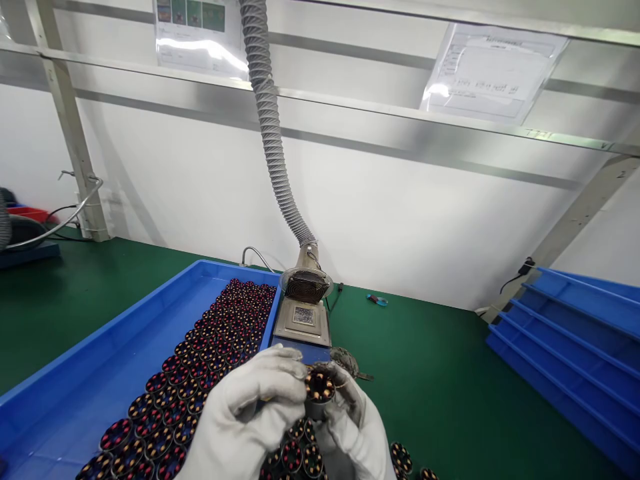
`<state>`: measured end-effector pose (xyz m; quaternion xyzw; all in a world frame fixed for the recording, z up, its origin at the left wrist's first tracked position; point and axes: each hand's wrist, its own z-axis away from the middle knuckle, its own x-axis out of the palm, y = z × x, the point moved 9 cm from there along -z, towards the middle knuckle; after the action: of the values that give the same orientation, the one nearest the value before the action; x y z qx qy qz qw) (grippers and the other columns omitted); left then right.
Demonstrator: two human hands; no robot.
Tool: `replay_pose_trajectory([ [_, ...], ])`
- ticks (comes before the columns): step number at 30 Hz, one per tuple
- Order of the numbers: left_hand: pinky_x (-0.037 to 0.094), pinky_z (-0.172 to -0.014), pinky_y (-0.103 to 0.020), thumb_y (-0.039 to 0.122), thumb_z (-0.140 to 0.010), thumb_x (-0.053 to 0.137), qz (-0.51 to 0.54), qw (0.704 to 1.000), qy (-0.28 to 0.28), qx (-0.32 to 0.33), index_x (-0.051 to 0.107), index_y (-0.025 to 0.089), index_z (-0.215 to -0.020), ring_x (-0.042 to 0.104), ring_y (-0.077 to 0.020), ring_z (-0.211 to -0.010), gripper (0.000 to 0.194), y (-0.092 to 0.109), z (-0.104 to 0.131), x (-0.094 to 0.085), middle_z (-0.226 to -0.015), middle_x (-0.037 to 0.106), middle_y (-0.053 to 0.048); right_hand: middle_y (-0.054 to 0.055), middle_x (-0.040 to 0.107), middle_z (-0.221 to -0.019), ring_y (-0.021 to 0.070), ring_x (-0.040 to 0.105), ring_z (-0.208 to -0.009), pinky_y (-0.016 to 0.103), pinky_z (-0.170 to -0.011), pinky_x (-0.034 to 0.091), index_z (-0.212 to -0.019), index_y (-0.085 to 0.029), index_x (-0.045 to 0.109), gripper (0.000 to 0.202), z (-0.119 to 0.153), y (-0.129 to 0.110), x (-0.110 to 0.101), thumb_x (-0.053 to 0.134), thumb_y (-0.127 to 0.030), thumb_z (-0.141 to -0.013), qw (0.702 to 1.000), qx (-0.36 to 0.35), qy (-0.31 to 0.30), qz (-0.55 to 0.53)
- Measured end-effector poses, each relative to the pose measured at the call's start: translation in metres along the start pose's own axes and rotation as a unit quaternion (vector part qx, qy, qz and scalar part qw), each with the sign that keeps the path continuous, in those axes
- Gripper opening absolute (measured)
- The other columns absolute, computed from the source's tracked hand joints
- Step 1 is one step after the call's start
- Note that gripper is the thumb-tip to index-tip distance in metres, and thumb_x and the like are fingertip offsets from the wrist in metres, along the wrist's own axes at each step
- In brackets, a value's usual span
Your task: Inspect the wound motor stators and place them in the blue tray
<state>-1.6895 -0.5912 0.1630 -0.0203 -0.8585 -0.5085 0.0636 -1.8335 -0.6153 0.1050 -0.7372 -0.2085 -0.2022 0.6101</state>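
Both of my hands wear white gloves and meet at the lower middle of the view. My right hand (357, 417), its fingertips darkened, grips a small round motor stator (320, 387) with copper-coloured coils inside a dark ring. On the stator's other side, my left hand (255, 407) is closed, with its fingertips against the rim. Whether the left fingers hold anything else is hidden. Below the hands are several more stators (300, 453) with red and copper-coloured coils. A metal-topped device (303, 320) stands just beyond my fingers.
A long blue tray (100, 340) holds many packed stators on the left. A grey flexible hose (273, 133) drops to a hood behind the device. Blue trays (570, 360) are stacked at right. A small blue-handled tool (377, 300) lies on the green table (430, 360).
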Motion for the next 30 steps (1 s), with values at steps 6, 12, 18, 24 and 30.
replay_pose_trajectory([
  [6,0.047,-0.090,-0.021,0.027,-0.062,0.076,0.083,0.982,-0.041,-0.163,0.067,0.029,-0.100,0.059,-0.0185,-0.101,0.039,-0.031,-0.002,0.009,-0.108,0.065,-0.001,0.004,0.068,-0.100,0.0202,0.064,-0.091,0.029,-0.075,0.054,-0.084,-0.026,0.067,0.033,0.022,-0.033,0.001,0.078,-0.010,-0.058,0.958,-0.245,0.087,0.117],
  [12,0.050,-0.078,-0.024,0.047,-0.066,0.071,0.181,0.961,-0.042,-0.207,0.072,0.016,-0.075,0.063,-0.0210,-0.082,0.032,-0.043,-0.003,0.032,-0.084,0.069,-0.010,-0.003,0.067,-0.102,0.0206,0.062,-0.092,0.035,-0.081,0.051,-0.097,-0.041,0.066,0.062,0.054,-0.050,0.034,0.064,0.008,-0.060,0.828,-0.461,0.082,0.308],
  [18,0.051,-0.071,-0.016,0.037,-0.048,0.081,0.173,0.964,0.111,-0.168,0.073,0.021,-0.072,0.066,-0.0184,-0.079,0.030,-0.041,-0.008,-0.004,-0.080,0.071,-0.006,-0.004,0.065,-0.101,0.0166,0.062,-0.089,0.026,-0.074,0.053,-0.089,-0.034,0.065,0.049,0.052,-0.052,0.016,0.071,0.002,-0.058,0.832,-0.461,0.177,0.252],
  [24,0.052,-0.059,-0.016,0.020,-0.049,0.072,0.134,0.968,0.069,-0.203,0.070,0.019,-0.058,0.065,-0.0165,-0.064,0.009,-0.036,-0.007,0.011,-0.073,0.070,-0.005,-0.003,0.067,-0.101,0.0204,0.062,-0.087,0.035,-0.075,0.054,-0.094,-0.036,0.066,0.048,0.053,-0.048,0.017,0.071,-0.003,-0.059,0.824,-0.473,0.137,0.280],
  [30,0.053,-0.056,-0.017,0.018,-0.044,0.072,0.182,0.956,0.179,-0.141,0.070,0.022,-0.054,0.064,-0.0166,-0.059,0.011,-0.028,-0.005,-0.016,-0.064,0.069,-0.003,0.002,0.066,-0.100,0.0206,0.064,-0.084,0.038,-0.076,0.055,-0.092,-0.028,0.063,0.037,0.052,-0.046,0.018,0.071,-0.007,-0.063,0.812,-0.480,0.118,0.310],
])
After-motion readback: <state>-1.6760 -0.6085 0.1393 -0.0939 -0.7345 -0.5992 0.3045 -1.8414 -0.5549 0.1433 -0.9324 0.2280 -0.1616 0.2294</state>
